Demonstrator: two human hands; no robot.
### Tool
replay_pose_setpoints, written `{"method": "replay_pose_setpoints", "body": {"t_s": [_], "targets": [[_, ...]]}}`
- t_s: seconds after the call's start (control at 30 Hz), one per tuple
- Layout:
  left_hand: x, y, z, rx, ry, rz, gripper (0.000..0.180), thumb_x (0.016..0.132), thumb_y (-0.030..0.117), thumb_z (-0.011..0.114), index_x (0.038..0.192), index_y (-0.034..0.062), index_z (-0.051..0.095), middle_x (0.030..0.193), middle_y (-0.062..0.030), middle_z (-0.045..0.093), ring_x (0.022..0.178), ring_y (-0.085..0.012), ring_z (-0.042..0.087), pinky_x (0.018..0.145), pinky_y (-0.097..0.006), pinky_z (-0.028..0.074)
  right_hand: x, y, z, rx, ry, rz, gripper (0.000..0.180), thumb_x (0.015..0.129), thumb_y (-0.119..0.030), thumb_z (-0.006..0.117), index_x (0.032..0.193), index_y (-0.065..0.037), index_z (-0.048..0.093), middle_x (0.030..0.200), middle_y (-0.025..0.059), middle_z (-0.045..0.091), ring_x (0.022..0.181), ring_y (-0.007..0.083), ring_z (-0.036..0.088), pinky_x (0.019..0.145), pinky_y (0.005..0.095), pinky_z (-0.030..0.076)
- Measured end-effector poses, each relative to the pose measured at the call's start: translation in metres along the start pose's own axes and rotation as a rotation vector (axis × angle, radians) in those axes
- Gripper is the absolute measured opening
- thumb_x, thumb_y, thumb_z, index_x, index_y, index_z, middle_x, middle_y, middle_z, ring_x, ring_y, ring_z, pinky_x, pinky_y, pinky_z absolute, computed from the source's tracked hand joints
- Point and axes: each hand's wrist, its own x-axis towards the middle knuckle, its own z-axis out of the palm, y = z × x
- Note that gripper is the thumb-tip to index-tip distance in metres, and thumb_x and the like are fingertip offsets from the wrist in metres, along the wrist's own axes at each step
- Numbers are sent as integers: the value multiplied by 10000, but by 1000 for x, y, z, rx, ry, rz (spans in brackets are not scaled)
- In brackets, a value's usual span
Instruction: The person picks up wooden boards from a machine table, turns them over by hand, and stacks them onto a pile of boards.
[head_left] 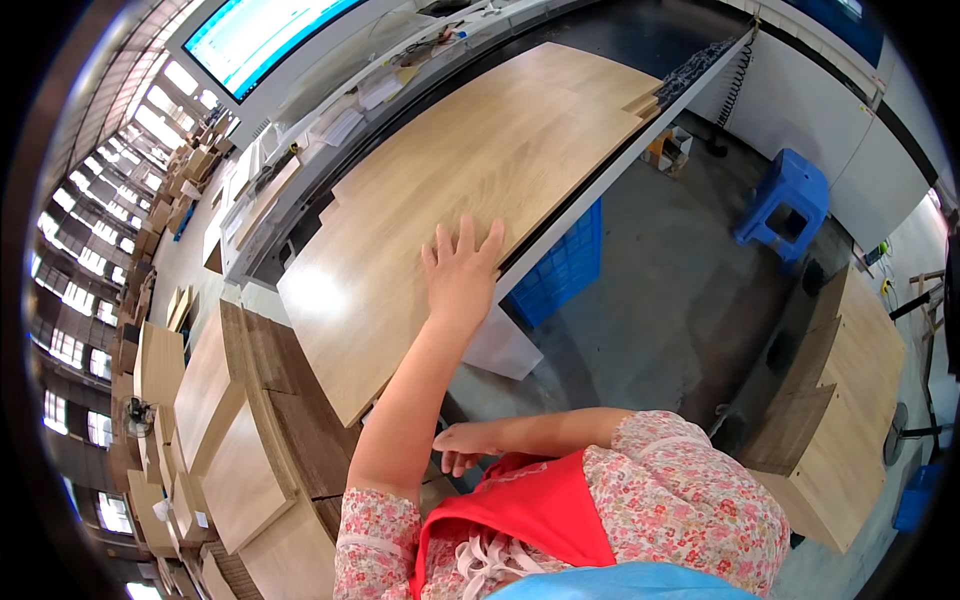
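Wooden boards are lying across the middle of the frame on a black desk, looking pale, smooth and shiny, with step-shaped corners. Their lower-left end seems to be sticking out past the desk, so pushing hard with the left hand, whose fingers are resting flat and spread, could tip or slide them. At bottom middle, the right hand is hanging with bent fingers, holding nothing I can see.
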Motion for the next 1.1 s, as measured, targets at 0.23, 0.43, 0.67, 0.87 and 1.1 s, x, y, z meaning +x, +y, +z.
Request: {"method": "replay_pose_setpoints", "body": {"t_s": [0.23, 0.43, 0.67, 0.87, 1.1], "targets": [[56, 9, 9, -131, -46, 23, 645, 805, 391, 661, 1376, 249, 396, 1428, -138, 337, 1308, -447, 288, 1038, -588, 262, -65, 60, -55, 267, 255, -29, 401, 949, -386, 456, 1168, -50, 477, 1003, 105, 614, 778, 162, 611, 654, 281, 490], [101, 14, 21, -176, -24, 21, 567, 886, 520, 472, 1369, 227, 427, 1406, -143, 377, 1317, -428, 255, 1059, -589, 165, -95, 74, -59, 388, 418, 47, 365, 950, -314, 493, 1174, -26, 471, 914, 104, 625, 750, 159, 614, 655, 275, 498], [95, -60, 22, -629, -103, 127, 603, 898, 505, 485, 1326, 80, 476, 1422, -196, 372, 1344, -364, 295, 1121, -424, 219, -108, 74, -51, 371, 624, 23, 372, 959, -300, 484, 1235, -51, 466, 896, 113, 653, 726, 160, 618, 618, 274, 469], [-60, -223, 32, -375, 317, -241, 501, 881, 437, 539, 1233, 82, 557, 1326, -209, 466, 1279, -353, 390, 1070, -427, 300, -128, 111, -59, 399, 721, -10, 331, 969, -277, 466, 1184, -25, 471, 896, 126, 653, 728, 179, 625, 616, 288, 483], [-382, -372, 47, 57, -200, -1303, 698, 857, 516, 527, 1415, 141, 340, 1485, -122, 287, 1387, -275, 226, 1089, -488, 238, -124, 157, -67, 247, 745, 66, 266, 962, -252, 458, 1033, -1, 509, 873, 160, 650, 680, 219, 635, 623, 337, 527]]}}
